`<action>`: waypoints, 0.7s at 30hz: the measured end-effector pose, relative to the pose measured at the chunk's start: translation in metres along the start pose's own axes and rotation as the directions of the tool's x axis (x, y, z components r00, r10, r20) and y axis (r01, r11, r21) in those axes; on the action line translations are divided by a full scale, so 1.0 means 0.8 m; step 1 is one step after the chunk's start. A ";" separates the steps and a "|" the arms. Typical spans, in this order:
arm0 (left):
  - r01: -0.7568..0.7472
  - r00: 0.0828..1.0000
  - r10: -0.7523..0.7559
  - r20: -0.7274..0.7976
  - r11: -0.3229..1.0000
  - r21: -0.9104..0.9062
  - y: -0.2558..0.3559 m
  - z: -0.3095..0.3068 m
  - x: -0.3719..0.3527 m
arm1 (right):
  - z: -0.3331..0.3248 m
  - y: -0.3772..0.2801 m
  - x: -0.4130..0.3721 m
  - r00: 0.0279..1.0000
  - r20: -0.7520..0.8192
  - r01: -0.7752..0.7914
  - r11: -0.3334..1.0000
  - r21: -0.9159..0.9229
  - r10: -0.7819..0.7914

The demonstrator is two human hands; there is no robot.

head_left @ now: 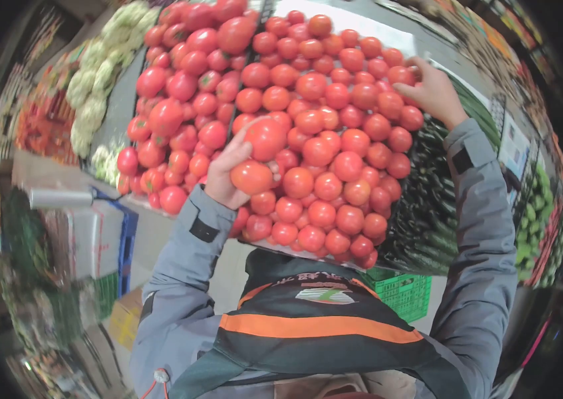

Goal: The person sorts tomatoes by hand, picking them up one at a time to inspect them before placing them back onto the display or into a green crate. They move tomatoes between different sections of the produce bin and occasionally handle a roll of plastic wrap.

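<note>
My left hand (228, 174) is closed around two large tomatoes, an upper tomato (265, 139) and a lower tomato (251, 177), held over the near left part of a heap of round red tomatoes (321, 151). At the heap's far right corner, my right hand (431, 91) has thumb and fingers curled about a single tomato (401, 75). Left of a dark divider lies a second pile of pinker, uneven tomatoes (183, 86). Both forearms wear grey sleeves.
Dark eggplants (427, 193) border the tomatoes on the right, with green cucumbers (471, 110) beyond. Cauliflowers (92, 83) lie at the far left. Below the display's front edge stands a green crate (404, 292). White boxes (88, 239) are stacked at the left.
</note>
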State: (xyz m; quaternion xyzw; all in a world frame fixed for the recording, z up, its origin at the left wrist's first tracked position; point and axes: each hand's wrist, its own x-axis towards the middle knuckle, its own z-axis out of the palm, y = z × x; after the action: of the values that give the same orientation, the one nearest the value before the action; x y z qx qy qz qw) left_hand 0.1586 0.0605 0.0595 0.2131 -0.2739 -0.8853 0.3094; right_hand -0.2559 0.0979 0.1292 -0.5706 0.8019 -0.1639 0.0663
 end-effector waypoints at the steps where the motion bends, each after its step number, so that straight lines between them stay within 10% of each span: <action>1: 0.032 0.999 -0.032 -0.007 0.999 0.016 0.004 0.004 0.016 | -0.013 -0.013 -0.019 0.999 0.041 -0.015 1.000 0.000 0.015; 6: 0.006 0.980 -0.091 0.177 0.902 0.432 0.032 0.095 0.130 | -0.047 -0.064 -0.144 0.986 0.164 0.033 0.998 0.048 -0.041; 10: -0.257 0.952 -0.094 0.293 0.280 0.925 0.022 0.169 0.253 | -0.049 -0.095 -0.236 0.939 0.330 0.033 0.982 0.185 -0.094; 16: -0.360 0.906 -0.353 0.234 -0.351 0.864 -0.048 0.206 0.414 | -0.016 -0.100 -0.346 0.990 0.138 -0.051 0.896 0.442 -0.011; 21: -0.287 0.888 -0.456 0.062 -0.444 0.849 -0.074 0.243 0.426 | 0.012 -0.079 -0.406 0.990 0.010 -0.118 0.789 0.603 0.140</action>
State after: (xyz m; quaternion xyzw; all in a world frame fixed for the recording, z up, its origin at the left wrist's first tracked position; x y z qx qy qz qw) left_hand -0.2175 -0.0585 0.0994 0.1933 -0.9287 -0.2668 -0.1700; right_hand -0.0863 0.3820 0.1151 -0.4612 0.7463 -0.4151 0.2410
